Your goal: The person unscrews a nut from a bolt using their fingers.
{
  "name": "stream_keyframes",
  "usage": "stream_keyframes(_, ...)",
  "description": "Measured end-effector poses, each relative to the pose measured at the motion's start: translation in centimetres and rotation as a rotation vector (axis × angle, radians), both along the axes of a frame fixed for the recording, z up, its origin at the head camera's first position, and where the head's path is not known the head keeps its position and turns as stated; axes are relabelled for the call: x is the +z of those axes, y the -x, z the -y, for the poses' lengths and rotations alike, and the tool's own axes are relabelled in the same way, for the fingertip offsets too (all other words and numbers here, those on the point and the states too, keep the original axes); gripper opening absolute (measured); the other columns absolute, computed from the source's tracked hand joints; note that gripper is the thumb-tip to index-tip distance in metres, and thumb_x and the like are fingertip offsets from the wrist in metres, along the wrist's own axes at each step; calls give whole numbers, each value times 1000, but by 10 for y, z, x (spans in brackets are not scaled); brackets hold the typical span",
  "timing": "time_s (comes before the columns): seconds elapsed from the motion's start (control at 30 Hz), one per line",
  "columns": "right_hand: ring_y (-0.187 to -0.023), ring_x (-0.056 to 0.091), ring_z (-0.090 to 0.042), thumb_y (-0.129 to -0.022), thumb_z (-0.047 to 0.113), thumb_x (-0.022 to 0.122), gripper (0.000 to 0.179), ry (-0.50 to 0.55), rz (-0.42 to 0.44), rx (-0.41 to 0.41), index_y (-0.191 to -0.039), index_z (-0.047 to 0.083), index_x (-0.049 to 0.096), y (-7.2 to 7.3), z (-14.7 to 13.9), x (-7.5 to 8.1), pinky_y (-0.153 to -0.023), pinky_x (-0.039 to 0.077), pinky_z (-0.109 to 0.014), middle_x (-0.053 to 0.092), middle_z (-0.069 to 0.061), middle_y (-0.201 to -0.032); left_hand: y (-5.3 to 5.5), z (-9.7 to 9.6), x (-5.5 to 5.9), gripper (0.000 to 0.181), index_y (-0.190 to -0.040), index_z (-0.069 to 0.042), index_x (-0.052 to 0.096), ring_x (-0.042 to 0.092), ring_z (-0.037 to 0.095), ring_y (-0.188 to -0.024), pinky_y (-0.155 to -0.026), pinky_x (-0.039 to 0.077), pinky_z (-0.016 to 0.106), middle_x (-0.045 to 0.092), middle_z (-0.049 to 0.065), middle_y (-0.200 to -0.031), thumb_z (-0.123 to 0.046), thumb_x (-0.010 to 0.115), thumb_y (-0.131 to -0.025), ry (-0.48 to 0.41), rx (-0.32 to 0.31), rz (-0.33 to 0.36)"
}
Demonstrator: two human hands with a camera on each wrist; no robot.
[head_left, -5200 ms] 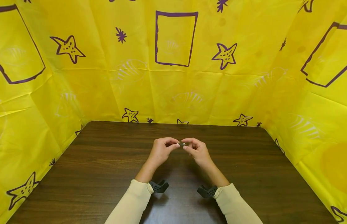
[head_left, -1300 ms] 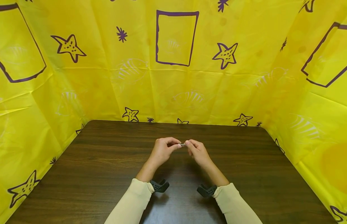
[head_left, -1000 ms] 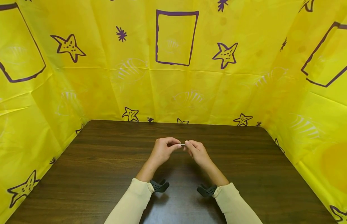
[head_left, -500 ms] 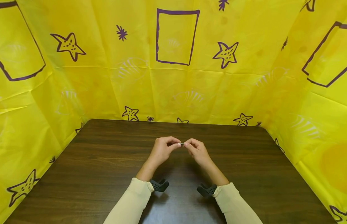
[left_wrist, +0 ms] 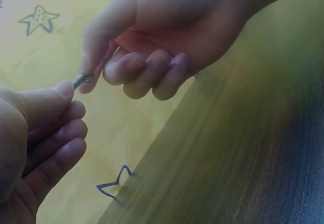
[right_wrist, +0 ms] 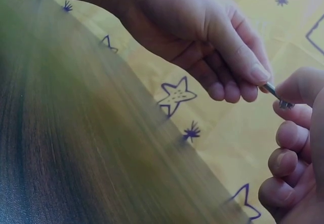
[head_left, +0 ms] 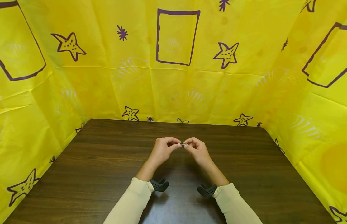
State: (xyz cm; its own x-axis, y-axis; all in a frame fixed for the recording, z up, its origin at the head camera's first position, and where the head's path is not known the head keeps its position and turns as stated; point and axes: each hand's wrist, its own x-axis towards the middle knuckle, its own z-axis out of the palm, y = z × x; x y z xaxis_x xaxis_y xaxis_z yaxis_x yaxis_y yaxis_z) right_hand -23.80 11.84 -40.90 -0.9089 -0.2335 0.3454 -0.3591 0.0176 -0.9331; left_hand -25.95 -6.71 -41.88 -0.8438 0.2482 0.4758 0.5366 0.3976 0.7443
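Here's the bolt (right_wrist: 270,88), thin and metallic, up in the air between 2 hands, over the far half of the table (head_left: 86,174). The left hand (head_left: 160,151) pinches 1 end between thumb and forefinger, its other 3 fingers loosely curled below. Across at the opposite end, the right hand (head_left: 200,152) pinches with thumb and forefinger around what looks like a nut (right_wrist: 286,104), its other 3 fingers curled too. The fingertips of the 2 hands sit very near each other, a short stretch of bare shaft showing between them! In the head view the bolt lies about level. Below, pale sleeves (head_left: 130,202) and a dark band (head_left: 160,185) at each wrist; behind and on both sides, yellow cloth (head_left: 187,82) with purple starfish.
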Motion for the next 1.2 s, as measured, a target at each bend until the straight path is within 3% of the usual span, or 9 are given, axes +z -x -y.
stream_keyframes(0.5, -53, 40, -6, -88, -13, 58, 18, 32, -18, 46, -106, -17, 54, 2, 0, -2, -48, 32, -19, 47, 1, -63, -1, -1, 2, 5, -89, -12, 76, 64, 9, -74, -66, 53, 28, 71, -6, -81, -16, 76, -85, -14, 16, 18)
stream_keyframes(0.73, -52, 38, -6, -87, -10, 64, 31, -31, -54, 64, -115, -17, 51, 1, 0, -4, -50, 30, -20, 44, -5, -62, -1, 0, 0, 6, -89, -12, 76, 64, 9, -73, -66, 53, 27, 71, -6, -82, -16, 76, -85, -16, 18, 33)
stream_keyframes(0.87, -51, 38, -6, -89, -2, 68, 24, -104, -59, 10, -108, -12, 58, 1, 0, -4, -50, 31, -20, 43, -6, -61, -1, -1, 0, 5, -89, -12, 76, 64, 9, -74, -66, 53, 27, 71, -7, -81, -16, 76, -85, -23, 15, 35)
stream_keyframes(1.0, -50, 41, -9, -95, 6, 62, 15, -129, -26, -40, -95, -9, 62, 1, 0, -2, -48, 34, -22, 45, -8, -58, -1, -1, 0, 5, -89, -12, 76, 64, 9, -74, -67, 53, 27, 71, -6, -82, -15, 76, -85, -19, 13, 28)
stream_keyframes(1.2, -47, 38, -7, -105, 13, 45, 36, -179, -9, -73, -83, -9, 63, -3, 0, 4, -48, 32, -22, 44, -20, -53, -1, -2, 2, 8, -90, -9, 76, 63, 9, -72, -65, 52, 28, 71, -6, -81, -13, 77, -83, -23, 16, 28)
